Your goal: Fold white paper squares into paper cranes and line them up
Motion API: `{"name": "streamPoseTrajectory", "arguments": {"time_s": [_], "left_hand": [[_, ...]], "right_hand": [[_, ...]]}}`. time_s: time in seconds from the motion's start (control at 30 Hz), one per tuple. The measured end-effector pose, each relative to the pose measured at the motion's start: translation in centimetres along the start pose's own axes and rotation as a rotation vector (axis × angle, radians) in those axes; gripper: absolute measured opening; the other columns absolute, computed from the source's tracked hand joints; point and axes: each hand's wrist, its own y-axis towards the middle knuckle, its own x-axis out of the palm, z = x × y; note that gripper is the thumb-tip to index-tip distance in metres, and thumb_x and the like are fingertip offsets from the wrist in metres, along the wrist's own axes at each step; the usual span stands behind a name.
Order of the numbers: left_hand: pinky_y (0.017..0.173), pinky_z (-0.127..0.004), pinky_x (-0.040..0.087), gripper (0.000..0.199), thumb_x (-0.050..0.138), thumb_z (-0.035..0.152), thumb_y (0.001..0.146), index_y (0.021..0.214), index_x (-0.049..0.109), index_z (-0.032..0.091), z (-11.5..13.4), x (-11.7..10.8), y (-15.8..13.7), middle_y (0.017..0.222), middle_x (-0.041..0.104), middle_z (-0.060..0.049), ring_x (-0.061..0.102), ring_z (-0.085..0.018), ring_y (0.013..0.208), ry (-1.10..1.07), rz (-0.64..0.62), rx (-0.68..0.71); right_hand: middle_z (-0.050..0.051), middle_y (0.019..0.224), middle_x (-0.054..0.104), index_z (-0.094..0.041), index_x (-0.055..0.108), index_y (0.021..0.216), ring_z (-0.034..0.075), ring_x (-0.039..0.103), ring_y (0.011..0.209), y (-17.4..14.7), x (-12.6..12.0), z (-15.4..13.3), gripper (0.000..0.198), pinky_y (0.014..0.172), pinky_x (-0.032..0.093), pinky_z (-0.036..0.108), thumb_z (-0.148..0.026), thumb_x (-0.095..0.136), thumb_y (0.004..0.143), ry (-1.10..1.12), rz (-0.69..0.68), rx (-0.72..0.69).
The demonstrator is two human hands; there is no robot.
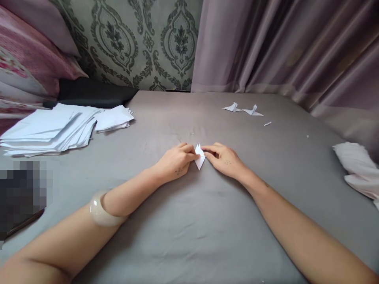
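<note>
A small folded white paper, pointed at the bottom with split tips at the top, lies on the grey cloth surface between my hands. My left hand pinches its left edge, fingers curled together. On the opposite side, my right hand has thumb and index finger closed on the paper's right edge. The fingertips cover parts of both side edges. Farther back on the right lie two folded paper birds, a left one and a right one.
A large stack of white paper sheets lies at the left, beside a smaller stack of paper squares. A paper scrap is near the birds. White crumpled cloth lies at the right edge. Curtains hang behind.
</note>
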Motion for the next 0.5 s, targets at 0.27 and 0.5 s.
{"name": "streamPoseTrajectory", "arguments": {"time_s": [0.27,0.5], "left_hand": [[0.071,-0.027,0.048,0.024,0.047,0.01,0.078,0.082,0.069,0.017,0.0,0.1,0.3,0.091,0.067,-0.006,0.06,-0.016,0.076,-0.306,0.155,-0.219],[0.071,-0.029,0.047,0.026,0.062,0.034,0.078,0.094,0.066,0.014,-0.3,0.5,0.6,0.097,0.061,-0.009,0.056,-0.016,0.077,-0.399,0.181,-0.411]], "right_hand": [[0.001,0.084,0.069,-0.022,0.068,0.081,0.013,0.057,0.068,-0.7,0.0,-0.9,0.017,0.065,0.042,0.027,-0.036,0.058,0.079,0.109,0.081,0.086],[0.0,0.081,0.066,-0.023,0.064,0.073,0.013,0.056,0.067,-1.0,0.5,-1.2,0.015,0.063,0.04,0.027,-0.037,0.061,0.077,0.093,0.088,0.058]]}}
